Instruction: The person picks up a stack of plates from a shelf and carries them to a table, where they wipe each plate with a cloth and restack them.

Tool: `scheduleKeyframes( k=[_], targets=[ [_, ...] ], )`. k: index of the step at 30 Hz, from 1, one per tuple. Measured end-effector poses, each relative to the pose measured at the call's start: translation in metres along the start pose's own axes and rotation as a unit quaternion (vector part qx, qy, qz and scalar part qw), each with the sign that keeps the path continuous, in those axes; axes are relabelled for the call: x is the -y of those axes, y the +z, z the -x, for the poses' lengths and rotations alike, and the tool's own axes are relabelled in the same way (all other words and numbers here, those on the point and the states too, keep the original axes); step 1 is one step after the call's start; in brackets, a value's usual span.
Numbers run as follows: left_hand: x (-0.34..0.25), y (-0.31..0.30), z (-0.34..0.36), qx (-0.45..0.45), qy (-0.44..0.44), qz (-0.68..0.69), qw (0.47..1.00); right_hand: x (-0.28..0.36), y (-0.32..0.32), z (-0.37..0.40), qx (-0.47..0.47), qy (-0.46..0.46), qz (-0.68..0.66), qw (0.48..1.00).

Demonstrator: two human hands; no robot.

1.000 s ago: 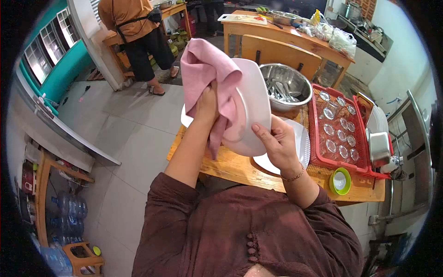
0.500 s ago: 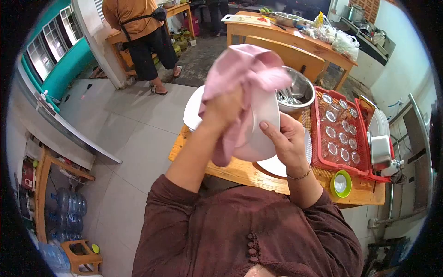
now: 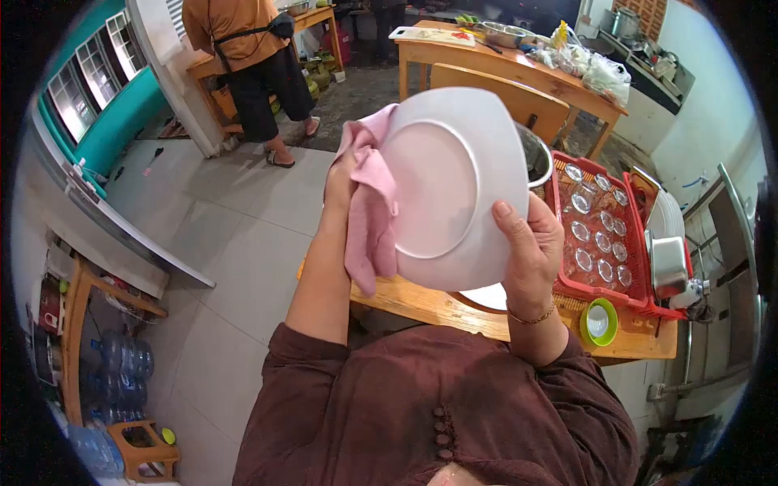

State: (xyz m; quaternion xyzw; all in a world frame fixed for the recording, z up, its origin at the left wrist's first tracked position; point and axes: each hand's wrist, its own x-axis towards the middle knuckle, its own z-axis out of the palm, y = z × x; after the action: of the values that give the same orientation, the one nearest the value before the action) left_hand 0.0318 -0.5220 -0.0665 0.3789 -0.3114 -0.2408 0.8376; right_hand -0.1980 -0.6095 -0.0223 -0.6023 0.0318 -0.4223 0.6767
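Note:
A white plate (image 3: 442, 190) is held up over the wooden table (image 3: 429, 310), its underside with a raised ring facing me. My right hand (image 3: 531, 247) grips its right edge, thumb on the underside. My left hand (image 3: 340, 182) is closed on a pink cloth (image 3: 371, 219) at the plate's left edge; the cloth partly hides the fingers. Beneath the held plate, part of another white plate (image 3: 489, 296) shows on the table. Behind its right edge a metal bowl (image 3: 536, 158) is mostly hidden.
A red basket (image 3: 559, 267) holds several upturned glasses. In front of it is a green bowl (image 3: 609, 330); a metal container (image 3: 668, 267) is at the right. Farther back are a second table (image 3: 519, 69) with bags and a chair (image 3: 486, 87). A person (image 3: 243, 49) stands at the back left.
The cloth and my left hand have moved left, from the plate's front to its left edge. The plate has been raised and turned so its underside shows fully.

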Motion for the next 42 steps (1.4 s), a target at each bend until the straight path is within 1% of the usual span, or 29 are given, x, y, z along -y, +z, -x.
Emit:
scheduleKeyframes(
  k=[3, 5, 6, 7, 8, 9, 10, 12, 13, 14, 15, 16, 19, 20, 22, 23, 24, 26, 27, 28, 29, 30, 32, 33, 35, 37, 39, 41, 42],
  targets=[
    [0.008, -0.025, 0.005, 0.154, -0.042, 0.108, 0.981, 0.002, 0.0, 0.001, -0.022, -0.054, 0.043, 0.997],
    [-0.004, 0.01, 0.033, -0.081, -0.08, 0.022, 0.993, 0.001, 0.006, 0.006, -0.016, -0.06, 0.04, 0.997],
    [-0.012, 0.024, 0.038, -0.084, -0.095, 0.102, 0.987, 0.0, 0.007, 0.01, -0.011, -0.062, 0.039, 0.997],
    [-0.007, 0.011, 0.037, -0.02, -0.004, -0.075, 0.997, -0.002, 0.006, 0.013, 0.019, -0.067, 0.068, 0.995],
    [0.002, -0.012, 0.033, 0.045, 0.086, -0.248, 0.964, -0.006, 0.005, 0.017, 0.05, -0.074, 0.095, 0.991],
    [0.0, -0.011, 0.036, 0.046, 0.05, -0.172, 0.983, -0.01, 0.003, 0.02, 0.08, -0.081, 0.123, 0.986],
    [-0.003, -0.011, 0.039, 0.042, 0.014, -0.094, 0.995, -0.014, 0.007, 0.024, 0.103, -0.085, 0.105, 0.986],
    [0.01, -0.07, 0.023, -0.027, -0.002, -0.047, 0.999, -0.013, -0.01, 0.006, 0.269, -0.044, 0.129, 0.954],
    [0.004, -0.079, 0.015, -0.043, -0.001, -0.065, 0.997, -0.012, -0.022, -0.001, 0.348, -0.02, 0.14, 0.927],
    [-0.001, -0.088, 0.007, -0.059, 0.0, -0.082, 0.995, -0.01, -0.032, -0.004, 0.287, 0.148, 0.001, 0.947],
    [-0.027, -0.073, 0.003, -0.058, 0.015, -0.14, 0.988, -0.02, -0.045, -0.02, 0.251, 0.13, -0.061, 0.957],
    [-0.048, -0.058, 0.004, -0.057, 0.028, -0.198, 0.978, -0.009, -0.048, -0.033, 0.245, 0.14, -0.06, 0.958],
    [-0.066, 0.004, 0.02, 0.037, 0.069, -0.361, 0.929, 0.004, -0.035, -0.06, 0.308, 0.082, 0.066, 0.946],
    [-0.057, 0.011, 0.019, 0.048, 0.124, -0.409, 0.903, 0.007, -0.029, -0.06, 0.327, 0.112, 0.087, 0.934],
    [-0.057, 0.02, 0.019, 0.064, 0.139, -0.465, 0.872, 0.013, -0.016, -0.06, 0.365, 0.173, 0.131, 0.905],
    [-0.059, 0.022, 0.019, 0.07, 0.145, -0.492, 0.855, 0.009, -0.011, -0.058, 0.333, 0.185, 0.111, 0.918],
    [-0.064, 0.019, 0.02, 0.045, 0.101, -0.478, 0.872, 0.003, -0.008, -0.054, 0.301, 0.197, 0.09, 0.929],
    [-0.04, -0.009, 0.005, -0.028, 0.207, -0.414, 0.886, -0.01, -0.006, -0.046, 0.261, 0.196, 0.056, 0.943],
    [-0.039, -0.007, 0.002, -0.063, 0.259, -0.379, 0.886, -0.013, -0.008, -0.042, 0.242, 0.196, 0.056, 0.949],
    [-0.041, -0.005, 0.0, -0.149, 0.29, -0.298, 0.897, -0.014, -0.012, -0.038, 0.222, 0.195, 0.055, 0.954],
    [-0.054, -0.01, 0.006, -0.123, 0.305, -0.34, 0.881, -0.014, -0.014, -0.035, 0.201, 0.193, 0.056, 0.959],
    [-0.074, -0.006, 0.015, -0.098, 0.321, -0.379, 0.862, -0.013, -0.014, -0.031, 0.137, 0.192, -0.015, 0.972],
    [-0.097, 0.009, 0.034, -0.041, 0.333, -0.397, 0.854, -0.015, -0.023, -0.033, 0.079, 0.164, -0.048, 0.982],
    [-0.092, 0.016, 0.044, -0.03, 0.333, -0.389, 0.858, -0.018, -0.027, -0.033, 0.051, 0.151, -0.064, 0.985],
    [-0.056, 0.035, 0.059, -0.02, 0.34, -0.384, 0.858, -0.029, -0.022, -0.033, 0.035, 0.099, -0.041, 0.994],
    [-0.002, 0.06, 0.077, -0.017, 0.349, -0.423, 0.836, -0.04, -0.011, -0.031, 0.028, 0.055, 0.004, 0.998],
    [0.05, 0.079, 0.093, -0.021, 0.362, -0.467, 0.806, -0.045, 0.004, -0.023, 0.046, 0.055, -0.067, 0.995],
    [0.07, 0.069, 0.089, 0.0, 0.39, -0.487, 0.781, -0.059, 0.014, -0.012, 0.043, 0.017, -0.024, 0.999],
    [0.067, 0.048, 0.081, 0.061, 0.414, -0.505, 0.755, -0.056, 0.016, -0.012, 0.027, 0.004, 0.014, 1.0]
  ],
)
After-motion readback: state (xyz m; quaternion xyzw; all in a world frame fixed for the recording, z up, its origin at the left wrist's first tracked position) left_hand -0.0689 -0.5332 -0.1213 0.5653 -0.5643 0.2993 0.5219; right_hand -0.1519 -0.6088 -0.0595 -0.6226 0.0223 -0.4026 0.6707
